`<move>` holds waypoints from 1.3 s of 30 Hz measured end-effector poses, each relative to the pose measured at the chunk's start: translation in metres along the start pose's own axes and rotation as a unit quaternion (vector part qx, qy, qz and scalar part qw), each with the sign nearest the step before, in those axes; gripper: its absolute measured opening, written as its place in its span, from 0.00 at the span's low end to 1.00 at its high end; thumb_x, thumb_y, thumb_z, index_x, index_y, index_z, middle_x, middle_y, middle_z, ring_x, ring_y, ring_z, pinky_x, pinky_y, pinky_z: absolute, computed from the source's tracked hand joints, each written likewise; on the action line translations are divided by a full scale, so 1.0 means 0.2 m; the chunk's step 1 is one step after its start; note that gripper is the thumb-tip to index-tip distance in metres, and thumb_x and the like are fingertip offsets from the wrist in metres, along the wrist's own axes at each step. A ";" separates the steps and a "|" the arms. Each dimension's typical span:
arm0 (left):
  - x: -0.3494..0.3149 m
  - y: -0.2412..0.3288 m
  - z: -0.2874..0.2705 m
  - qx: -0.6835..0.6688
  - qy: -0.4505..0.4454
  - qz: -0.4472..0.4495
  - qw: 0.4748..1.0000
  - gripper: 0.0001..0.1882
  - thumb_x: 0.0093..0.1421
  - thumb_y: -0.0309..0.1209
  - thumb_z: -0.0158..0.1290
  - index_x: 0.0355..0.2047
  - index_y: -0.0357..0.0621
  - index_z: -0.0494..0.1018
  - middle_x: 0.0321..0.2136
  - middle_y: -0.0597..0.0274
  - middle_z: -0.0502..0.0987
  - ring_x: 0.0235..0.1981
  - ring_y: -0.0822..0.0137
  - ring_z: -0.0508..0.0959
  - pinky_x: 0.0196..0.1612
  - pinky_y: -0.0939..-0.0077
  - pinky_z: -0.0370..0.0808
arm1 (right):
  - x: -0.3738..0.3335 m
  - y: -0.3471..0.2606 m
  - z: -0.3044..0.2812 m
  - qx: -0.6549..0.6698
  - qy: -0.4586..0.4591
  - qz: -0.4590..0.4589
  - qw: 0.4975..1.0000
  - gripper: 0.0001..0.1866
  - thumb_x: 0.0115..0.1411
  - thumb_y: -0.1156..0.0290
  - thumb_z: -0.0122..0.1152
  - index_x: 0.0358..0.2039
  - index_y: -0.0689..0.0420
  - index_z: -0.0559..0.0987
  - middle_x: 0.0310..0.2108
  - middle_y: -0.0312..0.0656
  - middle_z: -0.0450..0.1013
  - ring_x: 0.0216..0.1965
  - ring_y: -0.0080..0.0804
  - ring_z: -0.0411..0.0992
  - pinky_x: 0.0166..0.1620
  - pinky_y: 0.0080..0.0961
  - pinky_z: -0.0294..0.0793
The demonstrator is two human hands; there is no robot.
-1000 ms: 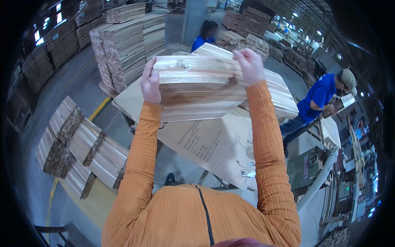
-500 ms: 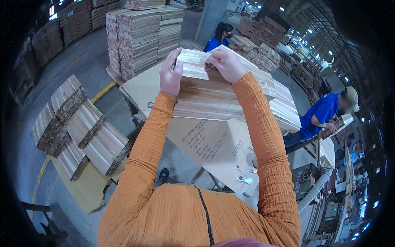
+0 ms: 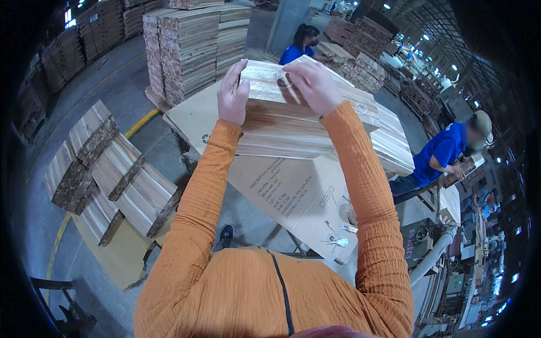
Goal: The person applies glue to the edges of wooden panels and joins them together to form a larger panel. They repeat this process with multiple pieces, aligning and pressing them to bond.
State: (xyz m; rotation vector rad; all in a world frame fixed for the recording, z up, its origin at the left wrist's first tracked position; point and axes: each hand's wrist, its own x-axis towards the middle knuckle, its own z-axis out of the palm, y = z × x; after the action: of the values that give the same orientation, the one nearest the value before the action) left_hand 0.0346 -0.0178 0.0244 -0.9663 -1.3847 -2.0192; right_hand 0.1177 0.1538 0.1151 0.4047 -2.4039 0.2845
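A stack of striped wooden boards (image 3: 287,132) lies on the cardboard-covered table in front of me. My left hand (image 3: 232,96) rests against the left end of the top board (image 3: 262,84), its fingers stretched out and the thumb apart from them. Over that board's upper face, my right hand (image 3: 315,84) has its fingers bent together beside a pale, clear ring shape (image 3: 284,80). Whatever is between these fingertips is too small to make out. Farther right, a similar pale ring (image 3: 360,107) shows on the wood.
Printed cardboard (image 3: 270,194) covers the table; a light bulb (image 3: 340,242) and a clear jar (image 3: 347,213) lie near my right forearm. More boards (image 3: 129,180) stand at the left, with a tall wood stack (image 3: 197,50) behind. Two people in blue shirts (image 3: 437,152) work beyond.
My right hand has shifted slightly to the right and its fingers have loosened and straightened somewhat. The left hand stays at the board's end.
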 end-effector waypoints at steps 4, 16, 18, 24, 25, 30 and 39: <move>0.00 0.00 -0.02 0.001 0.008 -0.001 1.000 0.24 0.55 0.33 0.43 0.50 0.31 0.68 0.51 0.48 0.70 0.55 0.58 0.67 0.59 0.70 0.59 | -0.14 -0.08 -0.02 -0.201 -0.025 -0.104 0.974 0.18 0.62 0.50 0.46 0.51 0.35 0.74 0.58 0.37 0.62 0.62 0.44 0.53 0.60 0.50 0.49; -0.01 0.00 0.00 -0.005 0.009 -0.014 1.000 0.25 0.55 0.32 0.42 0.51 0.31 0.67 0.52 0.48 0.69 0.56 0.59 0.66 0.59 0.70 0.58 | -0.22 -0.07 0.01 -0.224 -0.050 -0.015 0.973 0.25 0.63 0.42 0.37 0.56 0.35 0.70 0.64 0.38 0.54 0.67 0.47 0.42 0.63 0.55 0.37; -0.01 -0.01 0.00 -0.014 0.008 -0.016 1.000 0.25 0.55 0.32 0.42 0.51 0.31 0.67 0.52 0.49 0.69 0.56 0.59 0.67 0.59 0.70 0.58 | -0.21 -0.09 0.02 -0.212 -0.042 -0.011 0.976 0.25 0.62 0.42 0.38 0.56 0.35 0.69 0.64 0.38 0.54 0.67 0.48 0.42 0.63 0.56 0.37; -0.02 -0.02 -0.01 -0.019 0.002 -0.009 1.000 0.25 0.55 0.32 0.42 0.51 0.30 0.67 0.51 0.49 0.69 0.55 0.59 0.67 0.59 0.70 0.58 | -0.21 -0.11 0.01 -0.209 -0.041 0.004 0.977 0.26 0.63 0.43 0.36 0.57 0.35 0.68 0.64 0.38 0.54 0.67 0.48 0.42 0.63 0.55 0.37; -0.02 -0.02 0.00 -0.023 0.002 -0.009 1.000 0.25 0.55 0.32 0.42 0.51 0.30 0.67 0.51 0.49 0.69 0.55 0.59 0.67 0.59 0.70 0.58 | -0.20 -0.12 0.01 -0.222 -0.053 0.008 0.973 0.26 0.63 0.43 0.35 0.58 0.36 0.67 0.64 0.38 0.53 0.67 0.47 0.41 0.64 0.53 0.37; -0.01 -0.02 -0.02 -0.017 -0.002 -0.009 1.000 0.26 0.55 0.34 0.42 0.51 0.30 0.67 0.51 0.48 0.69 0.55 0.58 0.66 0.59 0.70 0.58 | -0.17 -0.12 0.01 -0.201 -0.042 0.038 0.978 0.26 0.64 0.45 0.35 0.58 0.38 0.67 0.65 0.38 0.52 0.67 0.47 0.40 0.64 0.52 0.38; -0.03 0.02 0.01 0.003 -0.006 0.009 1.000 0.26 0.54 0.33 0.41 0.52 0.30 0.67 0.51 0.49 0.69 0.56 0.59 0.66 0.60 0.69 0.58 | -0.35 -0.02 -0.17 -0.010 0.184 0.017 0.983 0.07 0.55 0.67 0.61 0.32 0.57 0.79 0.31 0.41 0.74 0.35 0.36 0.71 0.39 0.30 0.69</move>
State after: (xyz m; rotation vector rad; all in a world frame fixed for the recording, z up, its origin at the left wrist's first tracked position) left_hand 0.0405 -0.0176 0.0223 -0.9852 -1.3838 -1.9978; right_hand 0.1903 0.1757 0.0948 0.2745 -2.0495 0.3211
